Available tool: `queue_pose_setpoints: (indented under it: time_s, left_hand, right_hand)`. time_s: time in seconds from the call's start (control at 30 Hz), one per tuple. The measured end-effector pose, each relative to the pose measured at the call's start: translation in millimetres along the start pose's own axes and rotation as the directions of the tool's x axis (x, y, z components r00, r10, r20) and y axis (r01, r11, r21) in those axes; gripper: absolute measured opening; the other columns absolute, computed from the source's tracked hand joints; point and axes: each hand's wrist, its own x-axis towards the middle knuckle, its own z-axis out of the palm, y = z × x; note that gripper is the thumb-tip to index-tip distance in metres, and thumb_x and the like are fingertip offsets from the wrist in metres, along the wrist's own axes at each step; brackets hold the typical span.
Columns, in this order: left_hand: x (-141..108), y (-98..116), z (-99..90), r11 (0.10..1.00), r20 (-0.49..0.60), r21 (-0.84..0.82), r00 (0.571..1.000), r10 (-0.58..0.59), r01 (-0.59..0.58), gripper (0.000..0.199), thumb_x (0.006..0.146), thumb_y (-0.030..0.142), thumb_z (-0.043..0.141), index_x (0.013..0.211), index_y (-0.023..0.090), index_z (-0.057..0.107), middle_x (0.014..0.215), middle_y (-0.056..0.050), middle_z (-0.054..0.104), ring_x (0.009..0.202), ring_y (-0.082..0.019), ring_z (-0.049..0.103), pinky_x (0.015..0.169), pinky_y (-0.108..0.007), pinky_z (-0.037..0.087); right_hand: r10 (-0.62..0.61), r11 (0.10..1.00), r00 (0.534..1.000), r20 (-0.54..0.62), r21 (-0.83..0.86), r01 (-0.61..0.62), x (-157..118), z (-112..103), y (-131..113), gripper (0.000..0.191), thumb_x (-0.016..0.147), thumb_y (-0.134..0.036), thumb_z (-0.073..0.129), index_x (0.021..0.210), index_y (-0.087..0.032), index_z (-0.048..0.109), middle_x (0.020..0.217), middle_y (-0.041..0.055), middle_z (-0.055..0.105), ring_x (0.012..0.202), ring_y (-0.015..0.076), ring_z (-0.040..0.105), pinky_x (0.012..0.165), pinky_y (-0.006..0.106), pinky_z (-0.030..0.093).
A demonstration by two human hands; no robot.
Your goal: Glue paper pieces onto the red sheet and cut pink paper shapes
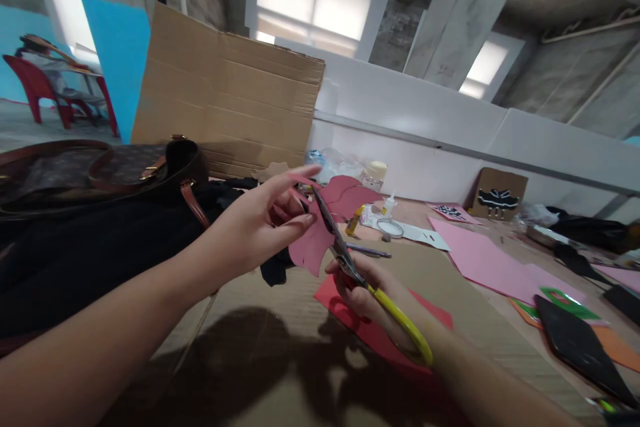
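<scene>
My left hand point(273, 217) pinches a cut piece of pink paper point(311, 247) between thumb and fingers, above the cardboard on the table. In my right hand point(373, 287) is a pair of scissors point(407, 323) with yellow handles. Their blades point up and to the left, alongside the pink paper; whether they touch it I cannot tell. Just behind the blades is dark red paper point(355, 197) with a curved edge. A bright red sheet point(425, 307) lies beneath my right hand. Between my left fingers a small dark piece shows, its kind unclear.
A brown handbag point(125, 170) and black cloth point(90, 260) fill the left side. An upright cardboard sheet point(230, 93) stands behind. Farther right are a small glue bottle point(389, 205), pink sheets point(483, 260) and a black flat object point(583, 340). A seated person point(47, 67) is far left.
</scene>
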Motion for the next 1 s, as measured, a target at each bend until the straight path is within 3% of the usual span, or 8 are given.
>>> queue_pose_setpoints:
  time_s: [0.17, 0.3, 0.47, 0.63, 1.0]
  left_hand:
    - [-1, 2, -2.3, 0.995, 0.013, 0.096, 1.000, 0.003, -0.005, 0.025, 0.086, 0.032, 0.066, 0.107, 0.019, 0.070, 0.077, 0.001, 0.066, 0.066, -0.012, 0.060, 0.059, -0.020, 0.048]
    - [-1, 5, -0.9, 0.987, -0.006, 0.159, 1.000, 0.029, -0.028, 0.020, 0.090, 0.036, 0.064, 0.095, 0.021, 0.075, 0.074, 0.001, 0.068, 0.061, -0.011, 0.055, 0.054, -0.020, 0.044]
    - [-1, 2, 2.1, 0.999, -0.054, 0.046, 0.998, -0.027, 0.029, 0.021, 0.087, 0.037, 0.070, 0.099, 0.022, 0.077, 0.085, -0.001, 0.073, 0.070, -0.012, 0.062, 0.061, -0.020, 0.050]
    - [-1, 3, 3.2, 0.995, -0.056, -0.057, 0.994, -0.090, 0.087, 0.032, 0.085, 0.037, 0.073, 0.113, 0.021, 0.073, 0.085, -0.001, 0.074, 0.074, -0.015, 0.066, 0.063, -0.021, 0.053]
    - [-2, 13, 3.7, 0.988, -0.087, -0.132, 0.992, -0.095, 0.083, 0.037, 0.084, 0.030, 0.076, 0.115, 0.021, 0.059, 0.075, 0.002, 0.070, 0.069, -0.013, 0.068, 0.058, -0.019, 0.050]
  right_hand:
    - [0.012, 1.000, 1.000, 0.014, -0.017, -0.011, 0, 0, -4, 0.051, 0.093, -0.061, 0.059, 0.126, -0.022, 0.057, 0.091, 0.0019, 0.053, 0.075, 0.0149, 0.046, 0.065, 0.028, 0.040]
    - [-0.010, 1.000, 1.000, 0.025, -0.017, 0.011, 1, 0, -7, 0.054, 0.091, -0.064, 0.060, 0.123, -0.020, 0.058, 0.090, 0.0023, 0.053, 0.075, 0.0146, 0.047, 0.064, 0.028, 0.041]
    - [-0.025, 0.996, 0.999, 0.040, 0.091, 0.022, 2, 1, 1, 0.057, 0.091, -0.064, 0.061, 0.126, -0.020, 0.054, 0.087, -0.0003, 0.050, 0.066, 0.0108, 0.041, 0.059, 0.024, 0.037]
    - [-0.018, 1.000, 1.000, 0.005, 0.018, 0.018, 1, 0, 2, 0.044, 0.095, -0.055, 0.059, 0.126, -0.024, 0.056, 0.095, 0.0021, 0.052, 0.076, 0.0147, 0.045, 0.068, 0.028, 0.040]
    - [-0.060, 0.998, 0.998, 0.020, -0.030, 0.060, 0, 2, 0, 0.044, 0.095, -0.058, 0.056, 0.122, -0.024, 0.056, 0.091, 0.0008, 0.047, 0.076, 0.0154, 0.041, 0.069, 0.029, 0.039]
